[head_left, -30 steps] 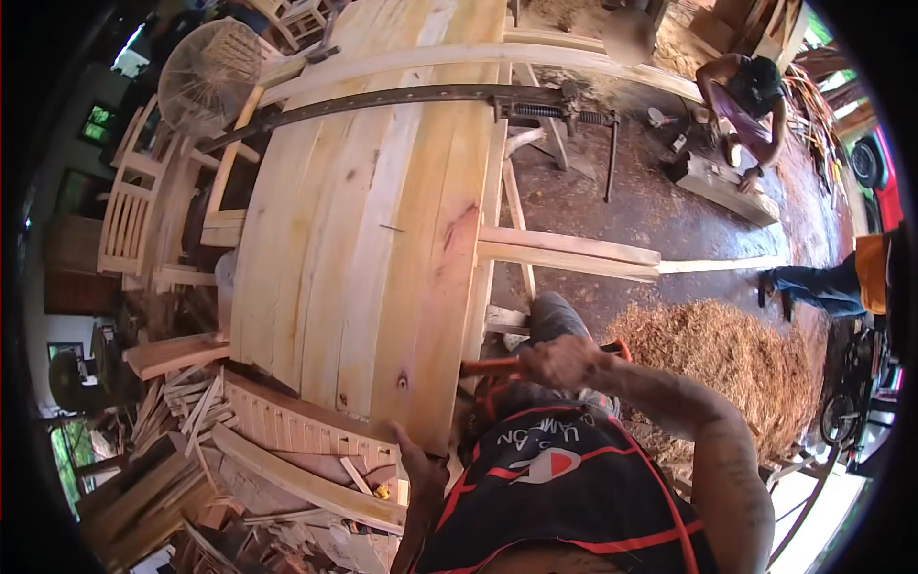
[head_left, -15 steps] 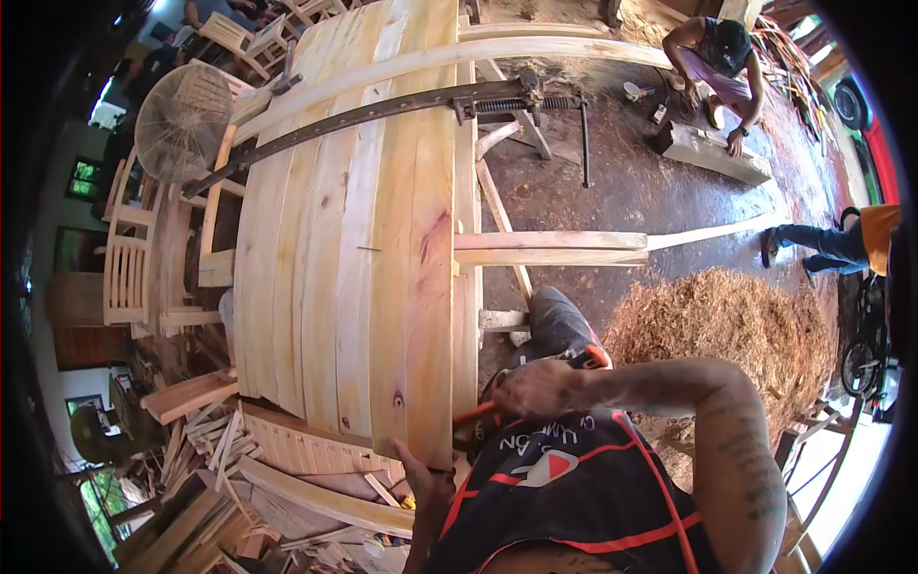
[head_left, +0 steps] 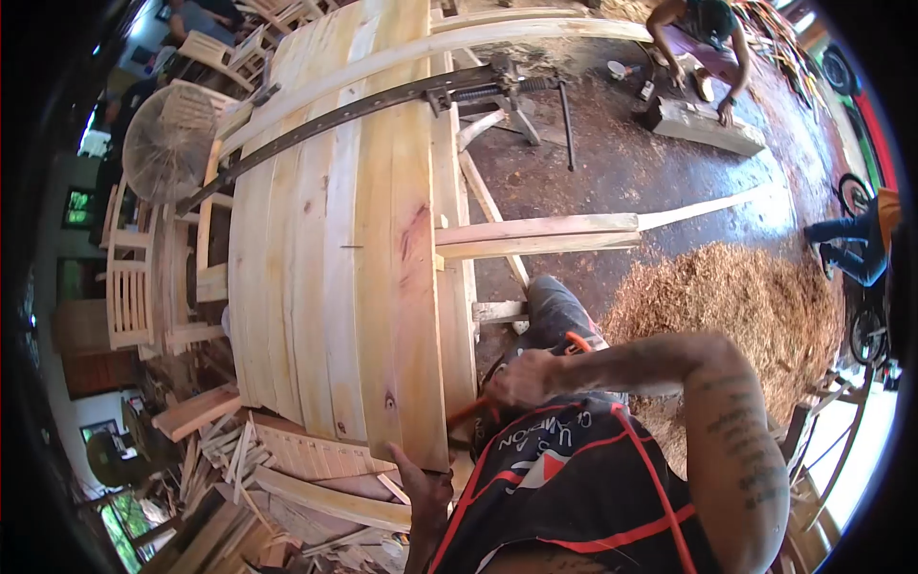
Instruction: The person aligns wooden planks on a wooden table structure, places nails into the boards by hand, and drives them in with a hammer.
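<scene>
My left hand (head_left: pixel 426 486) grips the near end of the outermost wooden board (head_left: pixel 406 325), thumb on top and the fingers partly hidden below. That board lies along the right side of a panel of pale planks (head_left: pixel 296 287). Close to the board's right edge, in front of my body, my right hand (head_left: pixel 521 380) is closed and blurred. From it an orange-brown handle (head_left: pixel 467 413) points toward the board's edge; what kind of tool it is cannot be made out. A long metal bar clamp (head_left: pixel 354 113) spans the panel's far part.
Wood offcuts (head_left: pixel 229 450) lie at the lower left, and a round fan (head_left: pixel 170 143) stands beyond the panel. Paired bars (head_left: pixel 540 236) stick out rightward. A shavings heap (head_left: pixel 727 325) is at right. One person (head_left: pixel 712 38) crouches by a wooden beam (head_left: pixel 703 127); another (head_left: pixel 865 244) stands farther right.
The whole view has shifted slightly, with the panel and clamp appearing further left. My left hand keeps its hold on the board end. My right hand stays closed by the board's edge.
</scene>
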`<state>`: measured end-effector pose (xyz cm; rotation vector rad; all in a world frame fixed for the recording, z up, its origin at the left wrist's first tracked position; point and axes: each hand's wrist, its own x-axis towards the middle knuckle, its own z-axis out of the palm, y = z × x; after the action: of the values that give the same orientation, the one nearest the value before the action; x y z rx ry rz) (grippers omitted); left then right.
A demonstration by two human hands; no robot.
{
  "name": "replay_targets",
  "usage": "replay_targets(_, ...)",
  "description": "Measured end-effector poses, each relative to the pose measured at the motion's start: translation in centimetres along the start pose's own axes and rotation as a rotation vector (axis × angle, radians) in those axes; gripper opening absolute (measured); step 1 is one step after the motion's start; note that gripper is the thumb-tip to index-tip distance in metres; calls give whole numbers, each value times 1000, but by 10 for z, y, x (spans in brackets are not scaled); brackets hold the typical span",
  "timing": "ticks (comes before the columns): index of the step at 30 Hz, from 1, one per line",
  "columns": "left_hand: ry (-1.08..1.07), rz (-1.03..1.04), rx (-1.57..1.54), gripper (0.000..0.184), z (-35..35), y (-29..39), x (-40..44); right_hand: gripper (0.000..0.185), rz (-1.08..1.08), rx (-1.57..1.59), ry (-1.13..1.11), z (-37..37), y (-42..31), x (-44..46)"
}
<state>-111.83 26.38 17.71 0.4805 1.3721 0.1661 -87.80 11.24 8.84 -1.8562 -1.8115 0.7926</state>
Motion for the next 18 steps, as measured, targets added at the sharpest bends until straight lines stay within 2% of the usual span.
replay_targets(1, 26, -13, 34, 72, -3, 0, 0, 25, -98, -5, -15, 11, 0, -1)
replay_targets(2, 52, -26, 67, 72, -4, 1, -1, 25, -87, -2, -7, 4, 2, -4)
replay_targets(6, 53, 49, -28, 72, 0, -3, -5, 31, 71, -248, 235, -102, 22, -17)
replay_targets(9, 9, 54, -31, 71, -3, -7, 1, 39, 513, 27, 161, -21, 31, 16)
replay_targets(10, -60, 64, -54, 71, -6, -8, 6, 41, 489, 115, 171, -25, 18, 23)
replay_targets(11, -123, 67, -69, 71, -11, -8, 7, 40, 402, 130, 80, -42, 8, 27)
replay_targets(12, -120, 83, -73, 71, -13, -8, 8, 40, 386, 128, 85, -25, 14, 32)
replay_targets(13, -142, 68, -71, 71, -13, -7, 8, 39, 194, 221, 61, 5, 20, 36)
replay_targets(15, -135, 51, -64, 71, -4, -4, 2, 39, -2, 303, 40, 1, 1, 39)
replay_targets(16, -135, 60, -66, 71, -3, -5, 3, 37, -72, 127, -106, -5, -14, 37)
replay_targets(18, -100, 49, -128, 73, -2, -8, 8, 36, -139, -53, -249, -10, -13, 40)
